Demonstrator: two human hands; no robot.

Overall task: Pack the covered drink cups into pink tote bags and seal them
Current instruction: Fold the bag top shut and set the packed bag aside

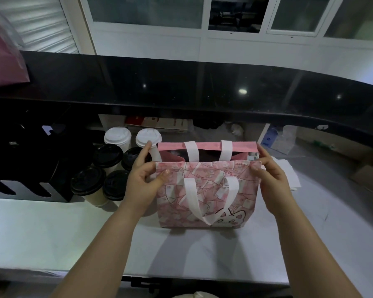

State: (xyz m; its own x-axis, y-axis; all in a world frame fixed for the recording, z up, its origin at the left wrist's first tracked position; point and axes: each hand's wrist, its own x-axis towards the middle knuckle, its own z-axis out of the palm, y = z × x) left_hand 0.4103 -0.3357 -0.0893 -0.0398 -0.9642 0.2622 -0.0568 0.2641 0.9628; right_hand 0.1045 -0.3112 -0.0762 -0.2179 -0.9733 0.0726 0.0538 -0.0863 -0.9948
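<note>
Six covered cups (pixel 108 154) at the left, standing close together on the white counter (pixel 52 229), two white lids behind, four black lids in front. Next, the left hand (pixel 142 181), pinching the left top corner of the pink tote bag (pixel 207 196), forefinger stretched toward the far rim. Then the bag itself, upright on the counter, mouth held open, long axis running left to right, white handle (pixel 192 198) hanging down the front. At the right, the right hand (pixel 271 177), pinching the opposite corner. Probably best to fetch a cup with the left hand: clearly nearer, cups just left of that grip.
</note>
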